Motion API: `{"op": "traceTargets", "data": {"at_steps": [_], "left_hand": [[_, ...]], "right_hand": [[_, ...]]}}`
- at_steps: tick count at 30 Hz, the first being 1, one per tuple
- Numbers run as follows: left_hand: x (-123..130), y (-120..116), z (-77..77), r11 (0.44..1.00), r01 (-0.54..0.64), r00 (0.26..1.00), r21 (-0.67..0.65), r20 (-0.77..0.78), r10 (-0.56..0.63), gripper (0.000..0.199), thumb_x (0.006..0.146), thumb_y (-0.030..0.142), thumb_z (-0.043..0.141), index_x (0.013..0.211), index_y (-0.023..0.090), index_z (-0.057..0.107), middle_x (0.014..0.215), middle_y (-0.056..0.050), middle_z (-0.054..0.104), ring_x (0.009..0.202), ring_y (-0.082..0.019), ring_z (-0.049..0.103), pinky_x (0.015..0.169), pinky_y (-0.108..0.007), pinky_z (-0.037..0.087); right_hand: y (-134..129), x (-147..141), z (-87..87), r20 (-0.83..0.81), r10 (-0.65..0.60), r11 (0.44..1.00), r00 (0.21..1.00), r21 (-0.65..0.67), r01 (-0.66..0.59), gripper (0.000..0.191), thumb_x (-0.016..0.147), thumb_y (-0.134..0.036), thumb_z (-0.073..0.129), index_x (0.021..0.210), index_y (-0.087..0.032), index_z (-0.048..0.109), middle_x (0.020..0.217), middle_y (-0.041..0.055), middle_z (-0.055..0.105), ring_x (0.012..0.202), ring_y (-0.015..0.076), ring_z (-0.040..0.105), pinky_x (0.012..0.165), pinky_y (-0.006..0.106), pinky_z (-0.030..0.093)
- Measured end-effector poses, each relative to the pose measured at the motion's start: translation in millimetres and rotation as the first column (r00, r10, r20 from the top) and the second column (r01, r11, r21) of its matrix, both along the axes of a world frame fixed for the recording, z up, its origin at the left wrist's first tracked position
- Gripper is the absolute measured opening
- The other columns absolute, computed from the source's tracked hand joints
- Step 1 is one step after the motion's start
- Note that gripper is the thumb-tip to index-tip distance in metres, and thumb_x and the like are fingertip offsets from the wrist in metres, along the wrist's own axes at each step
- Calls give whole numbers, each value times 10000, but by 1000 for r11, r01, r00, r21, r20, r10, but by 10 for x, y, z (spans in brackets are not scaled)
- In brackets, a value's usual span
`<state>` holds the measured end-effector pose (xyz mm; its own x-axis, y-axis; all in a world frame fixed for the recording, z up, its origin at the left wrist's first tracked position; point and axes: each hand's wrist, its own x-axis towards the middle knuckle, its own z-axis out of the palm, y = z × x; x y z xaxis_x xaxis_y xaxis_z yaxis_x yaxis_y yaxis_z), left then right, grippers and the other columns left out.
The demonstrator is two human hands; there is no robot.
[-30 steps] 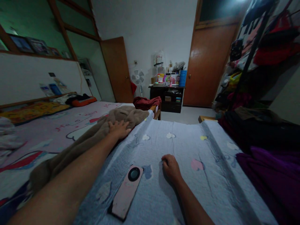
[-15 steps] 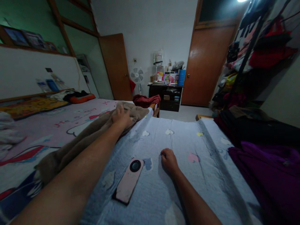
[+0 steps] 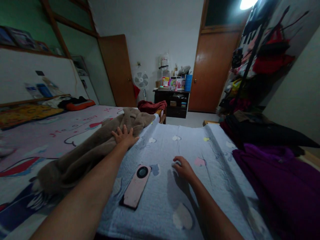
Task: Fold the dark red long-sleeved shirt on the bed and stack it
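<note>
My left hand lies with fingers spread on the edge of a brown, soft-looking cloth, bunched lengthwise along the left side of the blue sheet. Over the light blue sheet, printed with hearts and clouds, my right hand hovers with loosely curled, parted fingers and nothing in them. Its shadow falls on the sheet below. Between my forearms a pink phone with a round black camera rests face down on the sheet.
A folded purple garment and dark clothes are stacked at the right. Pink printed bedding spreads out on the left. Farther back are a dark red cloth, a fan, a black cabinet and a wooden door.
My left hand has moved nearer to me along the brown cloth, its fingers now spread. My right hand has lifted off the sheet and its fingers have opened. The view has shifted slightly right.
</note>
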<state>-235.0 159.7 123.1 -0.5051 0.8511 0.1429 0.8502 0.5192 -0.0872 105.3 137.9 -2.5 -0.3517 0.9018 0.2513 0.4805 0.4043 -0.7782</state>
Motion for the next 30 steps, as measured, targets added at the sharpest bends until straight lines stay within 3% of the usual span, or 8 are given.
{"op": "traceTargets", "data": {"at_steps": [3, 5, 8, 13, 17, 19, 23, 30], "left_hand": [[127, 96, 62, 997, -63, 997, 37, 51, 61, 835, 756, 654, 506, 1465, 237, 363, 1604, -166, 100, 1425, -498, 46, 1052, -718, 90], [390, 148, 76, 993, -54, 996, 103, 82, 45, 794, 779, 586, 520, 1459, 209, 356, 1599, -180, 110, 1436, -471, 46, 1068, -695, 124], [1036, 108, -27, 964, 194, 974, 181, 81, -211, 748, 821, 505, 500, 1476, 205, 297, 1606, -151, 94, 1458, -407, 20, 1106, -640, 155], [2162, -271, -590, 813, 577, 787, 79, 210, -580, 699, 820, 482, 517, 1459, 255, 345, 1591, -105, 203, 1468, -346, 78, 1147, -593, 138], [2588, -551, -1063, 727, 685, 680, 58, 308, -665, 658, 824, 470, 514, 1434, 256, 395, 1570, -110, 263, 1463, -341, 129, 1148, -585, 167], [2656, -614, -1200, 728, 685, 676, 36, 340, -653, 635, 839, 480, 490, 1425, 249, 412, 1558, -115, 292, 1453, -344, 169, 1145, -575, 193], [2677, -645, -1300, 739, 673, 692, 15, 340, -637, 588, 875, 505, 432, 1414, 271, 428, 1545, -104, 327, 1439, -329, 228, 1148, -555, 201], [2722, -710, -1405, 750, 658, 714, 71, 260, -651, 575, 910, 476, 389, 1432, 236, 416, 1543, -96, 334, 1446, -315, 206, 1170, -524, 152]], "right_hand": [[-82, 446, 86, 77, -104, 991, 992, 93, 96, 280, 749, -201, 548, 1003, -204, 666, 1189, 88, 634, 1157, 226, 555, 1023, 399, 392], [-104, 788, 185, 170, -203, 970, 964, 172, 174, 286, 751, -205, 550, 1013, -194, 665, 1188, 104, 628, 1165, 240, 547, 1032, 417, 383], [-107, 1318, 410, 319, -396, 900, 861, 318, 297, 314, 785, -226, 541, 1072, -162, 650, 1221, 143, 598, 1185, 266, 522, 1044, 425, 365], [-201, 2121, 799, 530, -684, 730, 502, 514, 451, 486, 794, -291, 593, 1235, -88, 572, 1349, 233, 477, 1281, 357, 401, 1057, 480, 307], [-352, 2583, 901, 646, -726, 629, 235, 487, 606, 661, 768, -409, 647, 1305, -54, 497, 1352, 282, 461, 1279, 436, 386, 979, 541, 342], [-402, 2738, 914, 692, -687, 635, 221, 425, 646, 618, 783, -420, 624, 1279, -66, 522, 1268, 265, 543, 1202, 405, 483, 919, 502, 395], [-442, 2907, 1017, 695, -657, 638, 292, 306, 707, 364, 879, -296, 436, 1128, -141, 651, 1008, 189, 685, 929, 310, 646, 753, 388, 440], [-621, 2764, 1495, 329, -885, 455, 329, 467, 758, 380, 852, -263, 420, 1091, -177, 703, 833, 129, 714, 715, 251, 644, 658, 330, 409]]}}
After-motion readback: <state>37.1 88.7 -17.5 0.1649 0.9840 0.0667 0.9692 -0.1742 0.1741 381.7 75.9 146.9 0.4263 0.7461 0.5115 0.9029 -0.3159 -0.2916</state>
